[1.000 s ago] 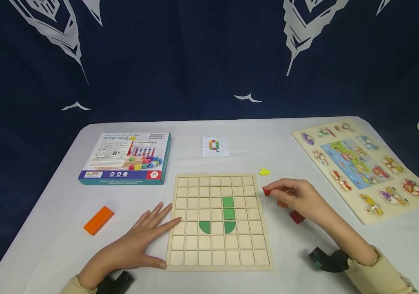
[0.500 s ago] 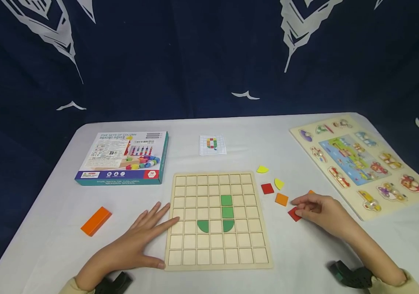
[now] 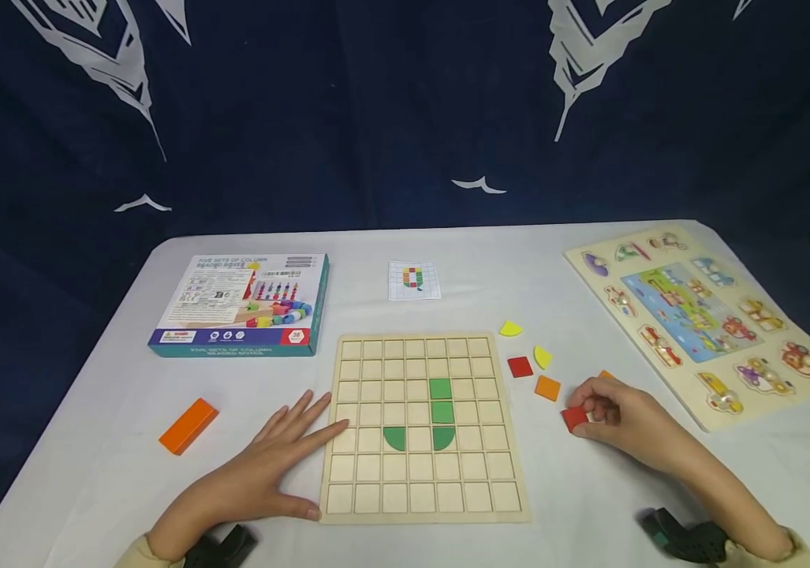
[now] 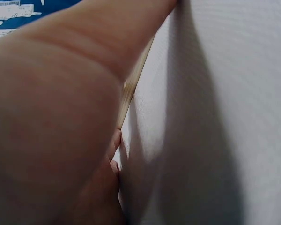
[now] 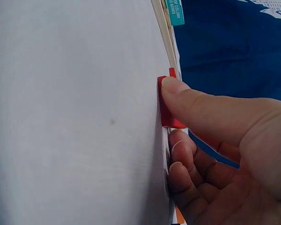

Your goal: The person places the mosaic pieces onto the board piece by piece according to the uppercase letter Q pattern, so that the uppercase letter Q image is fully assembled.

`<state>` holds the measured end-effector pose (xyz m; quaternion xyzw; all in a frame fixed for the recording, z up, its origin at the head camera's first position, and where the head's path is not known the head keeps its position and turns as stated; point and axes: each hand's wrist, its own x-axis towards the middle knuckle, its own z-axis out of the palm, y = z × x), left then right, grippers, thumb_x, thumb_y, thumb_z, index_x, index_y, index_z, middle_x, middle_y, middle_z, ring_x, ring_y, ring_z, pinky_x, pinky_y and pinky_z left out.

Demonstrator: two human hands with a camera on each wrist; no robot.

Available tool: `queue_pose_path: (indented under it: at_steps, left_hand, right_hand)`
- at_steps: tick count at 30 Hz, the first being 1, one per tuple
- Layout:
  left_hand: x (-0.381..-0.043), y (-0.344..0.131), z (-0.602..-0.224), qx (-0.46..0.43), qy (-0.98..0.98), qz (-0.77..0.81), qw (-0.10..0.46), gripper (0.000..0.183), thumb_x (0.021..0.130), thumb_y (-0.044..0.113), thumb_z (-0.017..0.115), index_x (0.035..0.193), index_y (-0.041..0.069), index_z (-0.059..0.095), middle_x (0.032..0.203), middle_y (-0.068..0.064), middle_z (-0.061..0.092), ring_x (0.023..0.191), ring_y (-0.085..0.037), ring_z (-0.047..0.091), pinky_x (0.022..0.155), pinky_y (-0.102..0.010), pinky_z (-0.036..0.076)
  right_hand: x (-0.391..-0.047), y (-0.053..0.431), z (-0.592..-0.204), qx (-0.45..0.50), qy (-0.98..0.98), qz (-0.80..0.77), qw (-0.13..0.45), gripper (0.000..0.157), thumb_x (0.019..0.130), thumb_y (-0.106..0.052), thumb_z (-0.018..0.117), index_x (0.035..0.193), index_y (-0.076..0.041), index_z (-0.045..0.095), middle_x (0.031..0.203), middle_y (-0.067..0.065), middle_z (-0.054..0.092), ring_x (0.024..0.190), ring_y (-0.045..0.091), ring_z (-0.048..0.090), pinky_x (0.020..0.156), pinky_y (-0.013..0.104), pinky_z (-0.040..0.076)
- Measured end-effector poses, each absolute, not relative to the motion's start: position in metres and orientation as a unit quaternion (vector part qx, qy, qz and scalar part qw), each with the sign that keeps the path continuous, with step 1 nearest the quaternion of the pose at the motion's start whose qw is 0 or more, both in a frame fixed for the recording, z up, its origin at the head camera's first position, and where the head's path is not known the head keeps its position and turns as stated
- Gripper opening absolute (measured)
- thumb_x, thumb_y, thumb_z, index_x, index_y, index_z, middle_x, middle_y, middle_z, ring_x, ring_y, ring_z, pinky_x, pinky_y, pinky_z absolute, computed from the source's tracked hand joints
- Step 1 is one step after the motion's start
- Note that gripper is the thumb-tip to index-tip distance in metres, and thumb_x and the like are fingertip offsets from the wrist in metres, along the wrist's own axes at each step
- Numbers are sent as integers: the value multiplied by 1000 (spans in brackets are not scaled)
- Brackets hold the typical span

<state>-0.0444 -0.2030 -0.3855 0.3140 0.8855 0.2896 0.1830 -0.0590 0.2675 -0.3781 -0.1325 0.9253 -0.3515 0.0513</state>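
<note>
My right hand (image 3: pixel 621 414) pinches a red square tile (image 3: pixel 574 419) between thumb and fingers, right of the board. In the right wrist view the thumb lies along that red tile (image 5: pixel 165 103). My left hand (image 3: pixel 270 461) is spread flat, its thumb and a finger at the left edge of the wooden grid board (image 3: pixel 419 505). On the board sit two green squares (image 3: pixel 441 400) in one column, a green quarter-round (image 3: pixel 443 438) under them and another green quarter-round (image 3: pixel 394 439) to the left. The left wrist view shows mostly palm and tablecloth.
Beside the board lie a red square (image 3: pixel 520 367), an orange square (image 3: pixel 547 387) and two yellow quarter-rounds (image 3: pixel 543 357). A pattern card (image 3: pixel 415 282) is behind it. A boxed toy (image 3: pixel 241 304) and an orange block (image 3: pixel 188 426) are left; a picture puzzle (image 3: pixel 703 323) is right.
My right hand has moved right and toward me, from beside the nearer-board red square to the other red tile, which it now pinches slightly tilted. My left hand stays put.
</note>
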Motion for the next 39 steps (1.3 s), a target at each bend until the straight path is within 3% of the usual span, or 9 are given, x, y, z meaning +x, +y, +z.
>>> queue_pose_path:
  at_steps: [9,21,27,39]
  left_hand:
    - [-45,-204,-385,311,885,292,184,99,64,52,78,148,30,30,156,-1,5,139,-25,-8,106,-56,-2]
    - [-47,-204,-385,308,885,291,192,99,65,51,78,148,31,29,156,0,3,139,-24,-8,105,-57,-1]
    - [-46,-204,-387,309,885,290,193,99,65,51,78,148,31,29,156,0,3,139,-24,-8,106,-56,-1]
    - [-46,-204,-388,307,886,288,194,99,65,50,79,148,30,28,156,1,3,139,-23,-8,106,-56,-1]
  right_hand:
    - [-61,265,-375,-131,928,-347,37,30,69,-3,80,85,-12,57,71,-3,48,63,9,47,53,22,41]
    - [-64,261,-370,-131,891,-429,75,14,80,2,70,90,-3,63,80,2,62,71,11,61,62,25,52]
    - [-67,225,-362,-131,817,-549,122,12,84,7,63,95,7,60,85,14,64,74,20,66,65,33,55]
    - [-79,131,-366,-197,783,-568,163,8,82,1,69,87,-2,64,76,7,63,66,23,64,63,32,54]
